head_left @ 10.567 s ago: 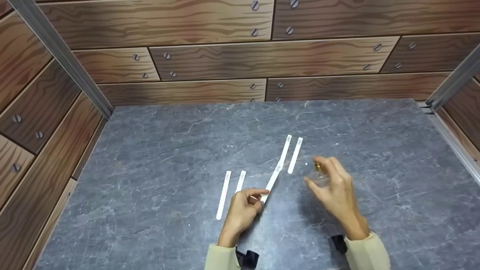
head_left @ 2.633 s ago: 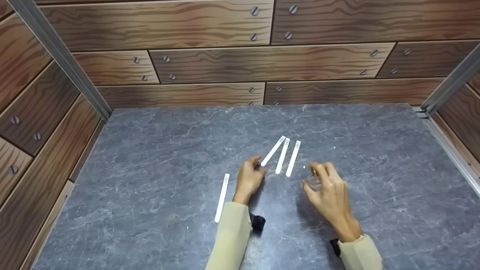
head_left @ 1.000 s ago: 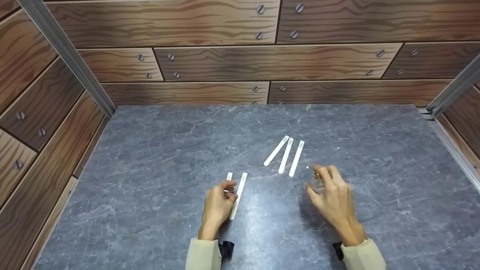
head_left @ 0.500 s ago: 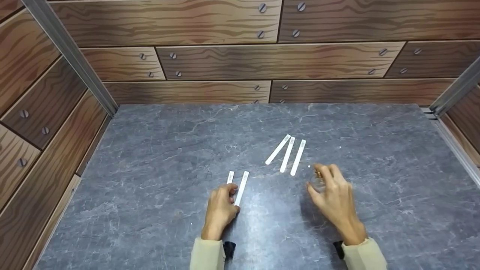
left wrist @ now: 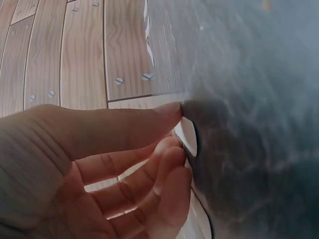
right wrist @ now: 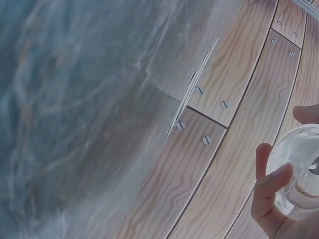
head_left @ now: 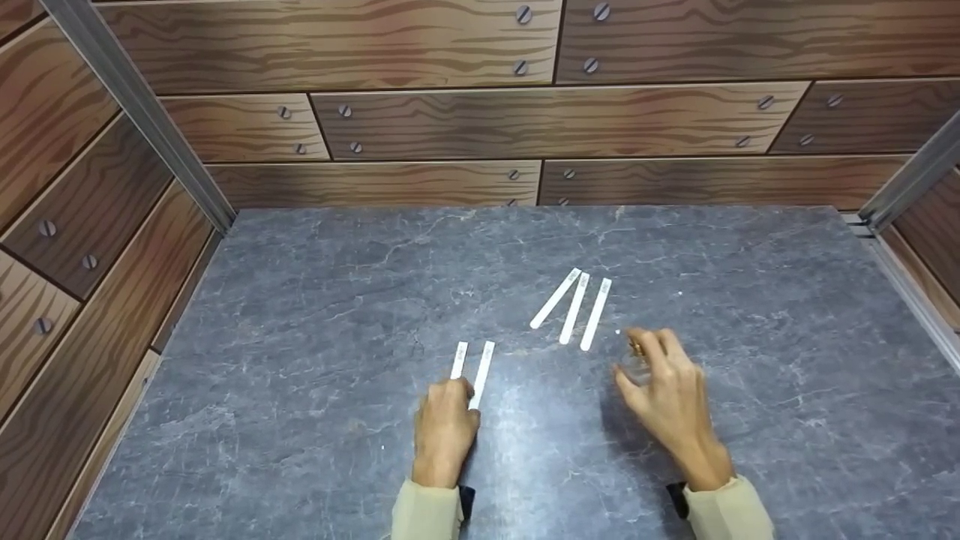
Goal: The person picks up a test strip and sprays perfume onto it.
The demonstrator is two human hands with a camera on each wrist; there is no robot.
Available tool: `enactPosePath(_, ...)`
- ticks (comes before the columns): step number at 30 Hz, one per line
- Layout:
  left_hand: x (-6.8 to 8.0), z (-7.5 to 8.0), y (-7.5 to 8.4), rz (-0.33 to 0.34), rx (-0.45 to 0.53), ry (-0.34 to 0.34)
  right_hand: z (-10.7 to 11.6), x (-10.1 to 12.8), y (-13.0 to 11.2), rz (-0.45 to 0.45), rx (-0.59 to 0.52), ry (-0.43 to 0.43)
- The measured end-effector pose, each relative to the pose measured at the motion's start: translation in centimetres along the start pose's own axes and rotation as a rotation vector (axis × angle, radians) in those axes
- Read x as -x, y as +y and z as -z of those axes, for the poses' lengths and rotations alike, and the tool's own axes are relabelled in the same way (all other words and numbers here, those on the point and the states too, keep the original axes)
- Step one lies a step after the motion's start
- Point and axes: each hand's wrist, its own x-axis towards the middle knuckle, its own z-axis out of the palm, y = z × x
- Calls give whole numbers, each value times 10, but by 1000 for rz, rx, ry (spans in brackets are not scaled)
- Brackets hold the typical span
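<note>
Grey marbled worktop (head_left: 300, 375) carried everything. Nearest, left hand (head_left: 445, 427) lay low on it, fingertips (left wrist: 172, 149) pinching the near end of a white paper strip (head_left: 481, 364); the wrist view showed thumb above and fingers below that rounded end. A second strip (head_left: 458, 359) lay just beside, parallel, on its left, its near end hidden by the hand. Right hand (head_left: 667, 390) sat right of centre, fingers curled round a small clear glass bottle (right wrist: 299, 172) with a gold top (head_left: 636, 348), held upright off the surface as far as could be told. Judgement: doing the pick-up well meant lifting only one strip by its end, keeping the neighbour undisturbed, and holding it clear of the bottle's nozzle. Farther back, three more strips (head_left: 576, 307) lay fanned together, just beyond the bottle and to its left. Wood-grain panel walls (head_left: 480, 112) with screws closed the back.
</note>
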Motion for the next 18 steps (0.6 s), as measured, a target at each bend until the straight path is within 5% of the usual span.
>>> enactPosePath(9,5,-1,4,10,-132,67,-1,0,-1,-11,-4,4)
enactPosePath(18,5,-2,-2,-9,-76,74,-1,1,-1,-14,0,-13)
